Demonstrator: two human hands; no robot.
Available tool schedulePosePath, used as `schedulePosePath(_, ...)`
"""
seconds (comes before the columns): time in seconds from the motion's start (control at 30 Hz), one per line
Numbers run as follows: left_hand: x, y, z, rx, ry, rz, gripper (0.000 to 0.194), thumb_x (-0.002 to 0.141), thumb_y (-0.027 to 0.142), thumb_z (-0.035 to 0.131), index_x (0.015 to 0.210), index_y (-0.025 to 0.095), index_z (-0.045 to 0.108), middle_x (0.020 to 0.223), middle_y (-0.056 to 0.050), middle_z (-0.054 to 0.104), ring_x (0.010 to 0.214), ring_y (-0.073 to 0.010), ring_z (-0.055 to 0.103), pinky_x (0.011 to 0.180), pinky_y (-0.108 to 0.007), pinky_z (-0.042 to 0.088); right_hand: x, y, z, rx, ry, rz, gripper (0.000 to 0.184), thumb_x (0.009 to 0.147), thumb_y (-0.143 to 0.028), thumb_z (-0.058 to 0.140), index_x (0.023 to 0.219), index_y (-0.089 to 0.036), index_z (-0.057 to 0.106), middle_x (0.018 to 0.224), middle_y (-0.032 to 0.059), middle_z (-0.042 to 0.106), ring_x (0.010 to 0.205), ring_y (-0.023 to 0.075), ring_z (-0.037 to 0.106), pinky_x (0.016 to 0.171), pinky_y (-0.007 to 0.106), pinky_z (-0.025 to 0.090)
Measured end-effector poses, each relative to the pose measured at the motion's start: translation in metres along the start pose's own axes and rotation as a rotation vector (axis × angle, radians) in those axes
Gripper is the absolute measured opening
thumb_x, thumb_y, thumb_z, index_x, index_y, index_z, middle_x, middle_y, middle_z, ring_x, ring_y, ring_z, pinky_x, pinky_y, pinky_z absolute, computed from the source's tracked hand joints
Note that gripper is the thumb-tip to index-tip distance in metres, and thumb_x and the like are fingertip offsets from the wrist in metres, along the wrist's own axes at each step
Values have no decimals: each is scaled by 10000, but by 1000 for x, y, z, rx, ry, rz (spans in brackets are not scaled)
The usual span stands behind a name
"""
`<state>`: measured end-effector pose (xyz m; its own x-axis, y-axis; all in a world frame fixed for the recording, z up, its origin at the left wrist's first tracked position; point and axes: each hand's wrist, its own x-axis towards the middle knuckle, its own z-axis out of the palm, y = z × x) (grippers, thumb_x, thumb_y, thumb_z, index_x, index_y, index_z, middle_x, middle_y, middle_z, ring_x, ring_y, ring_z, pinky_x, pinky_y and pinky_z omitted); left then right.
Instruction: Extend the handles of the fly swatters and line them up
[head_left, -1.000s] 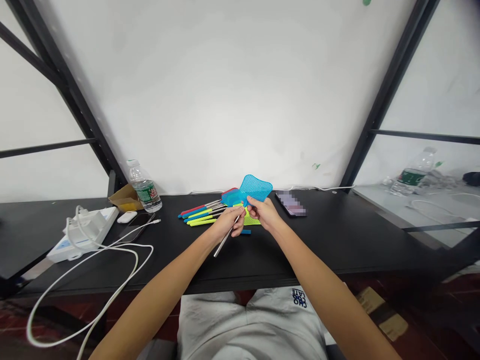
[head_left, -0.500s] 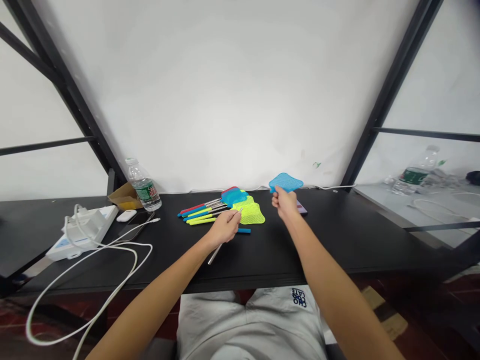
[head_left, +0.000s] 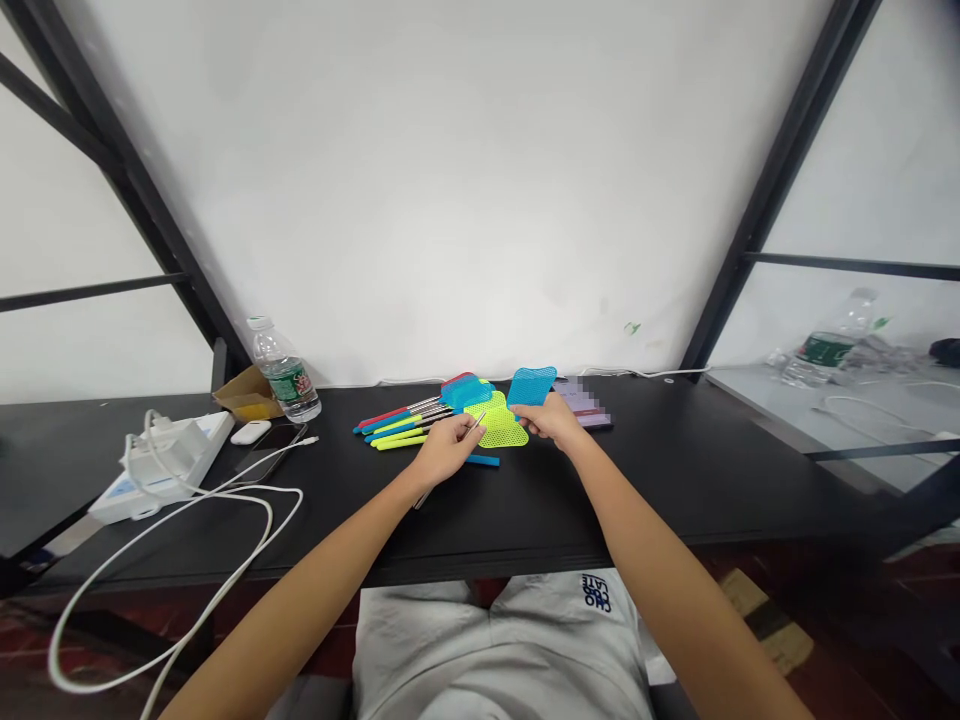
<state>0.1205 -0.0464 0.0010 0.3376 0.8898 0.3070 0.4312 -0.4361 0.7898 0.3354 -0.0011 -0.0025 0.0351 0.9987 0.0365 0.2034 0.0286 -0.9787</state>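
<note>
My left hand (head_left: 447,446) is closed around a thin metal rod (head_left: 476,424), whose ends stick out above and below the fingers. Pinched in my right hand (head_left: 551,418) is a blue mesh fly swatter head (head_left: 532,384), held up over the table. Between the hands lies a yellow-green swatter head (head_left: 501,424). A blue handle (head_left: 483,461) rests just right of my left hand, partly covered by it. Several fly swatters (head_left: 409,421) with red, blue and yellow-green handles lie in a pile behind my left hand.
The black table (head_left: 660,480) runs along a white wall. To the left are a water bottle (head_left: 287,374), a cardboard box (head_left: 251,393), a white earphone case (head_left: 250,433), a phone (head_left: 274,455), a power strip (head_left: 165,466) and loose white cable (head_left: 262,540). A purplish screen (head_left: 585,402) lies behind my right hand.
My right hand has brought the blue swatter head left and turned it, closer to my left hand. The rod in my left hand has shifted slightly, and the purplish screen is more exposed.
</note>
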Motion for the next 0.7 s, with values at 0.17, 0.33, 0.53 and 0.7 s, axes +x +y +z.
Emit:
schedulePosePath(0.17, -6, 5, 0, 238, -30, 199, 285, 884, 354, 475, 676, 172, 542, 555, 27, 450, 531, -106, 407, 533, -223, 269, 5, 9, 3, -160, 54, 36, 295, 767, -386, 627, 619, -133, 599, 533, 68, 627, 342, 81, 448, 325, 199, 272)
schedulePosePath(0.33, -12, 8, -1, 389, -69, 270, 172, 855, 287, 515, 763, 186, 621, 571, 10, 516, 524, -117, 436, 546, -230, 264, 4, 9, 1, -253, 74, 56, 258, 753, -345, 617, 604, -135, 595, 547, 72, 632, 349, 83, 451, 337, 207, 284)
schedulePosePath(0.53, -16, 15, -1, 444, -170, 315, 145, 843, 279, 543, 852, 199, 664, 666, -14, 600, 602, -139, 500, 589, -237, 298, 6, 9, -3, -292, 67, 10, 176, 669, -298, 664, 622, -147, 587, 560, 29, 611, 380, 86, 472, 373, 205, 320)
schedulePosePath(0.7, -18, 15, 3, 443, -274, 366, 139, 836, 316, 584, 823, 200, 659, 689, -12, 592, 642, -141, 504, 622, -240, 318, 4, 7, -13, -399, 165, 30, 257, 600, -293, 735, 748, -169, 565, 548, -2, 593, 413, 113, 512, 401, 210, 334)
